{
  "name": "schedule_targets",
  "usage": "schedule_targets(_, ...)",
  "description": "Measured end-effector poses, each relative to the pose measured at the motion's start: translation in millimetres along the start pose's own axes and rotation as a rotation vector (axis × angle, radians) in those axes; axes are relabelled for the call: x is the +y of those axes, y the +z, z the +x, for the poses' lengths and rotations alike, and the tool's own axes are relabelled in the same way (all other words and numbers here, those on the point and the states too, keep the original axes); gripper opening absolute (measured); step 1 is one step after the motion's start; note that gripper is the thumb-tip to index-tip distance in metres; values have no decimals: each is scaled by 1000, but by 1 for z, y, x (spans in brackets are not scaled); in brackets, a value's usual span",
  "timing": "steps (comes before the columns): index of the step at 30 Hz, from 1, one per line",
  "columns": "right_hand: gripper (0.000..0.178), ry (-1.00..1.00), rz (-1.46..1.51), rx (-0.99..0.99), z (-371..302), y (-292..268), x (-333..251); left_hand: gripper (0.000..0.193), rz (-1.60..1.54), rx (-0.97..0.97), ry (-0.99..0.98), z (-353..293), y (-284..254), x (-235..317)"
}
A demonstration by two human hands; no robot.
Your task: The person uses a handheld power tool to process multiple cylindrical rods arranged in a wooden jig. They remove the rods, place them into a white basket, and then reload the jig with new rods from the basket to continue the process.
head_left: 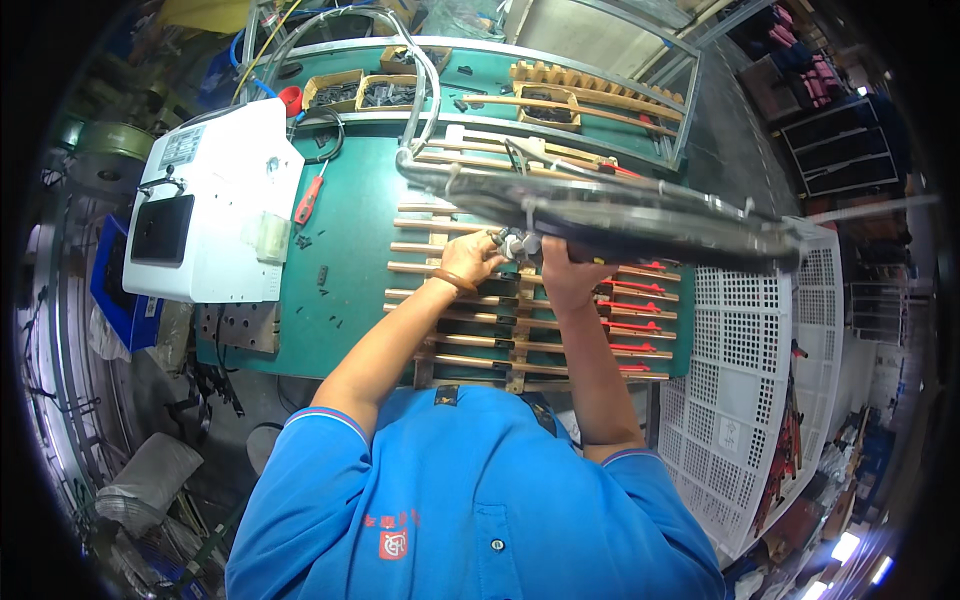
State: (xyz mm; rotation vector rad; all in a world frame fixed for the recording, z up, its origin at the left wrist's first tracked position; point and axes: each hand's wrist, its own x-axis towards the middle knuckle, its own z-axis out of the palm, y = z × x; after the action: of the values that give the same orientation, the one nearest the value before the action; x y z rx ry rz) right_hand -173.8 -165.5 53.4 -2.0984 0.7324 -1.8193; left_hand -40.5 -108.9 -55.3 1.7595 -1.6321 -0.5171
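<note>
Fingers [490, 243] narrowed, the left hand [468, 260] pinches a small silvery fitting [516, 246] above brown rods [410, 267] laid across the green worktop [345, 260] — then the right hand [572, 280] meets a long blurred black bar [650, 228] — its grip I cannot tell.

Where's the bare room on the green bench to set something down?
The best patch on the green bench lies between the red screwdriver and the rods; small black pieces dot its left side. Rods crowd the space beneath the left hand and right hand.
</note>
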Motion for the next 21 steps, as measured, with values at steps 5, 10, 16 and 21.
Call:
schedule_targets(5,36,108,-23,-30,-17,-4,5,23,-60,-9,199,0,-7,-13)
schedule_targets(10,58,286,283,-29,-8,4,2,27,-141,-151,20,3,-13,-11)
schedule_targets(16,33,515,585,-38,32,12,-25,27,-172,-25,33,2,1,-25)
schedule_targets(21,30,528,569,-45,53,18,-25,26,-94,-30,99,5,0,-15)
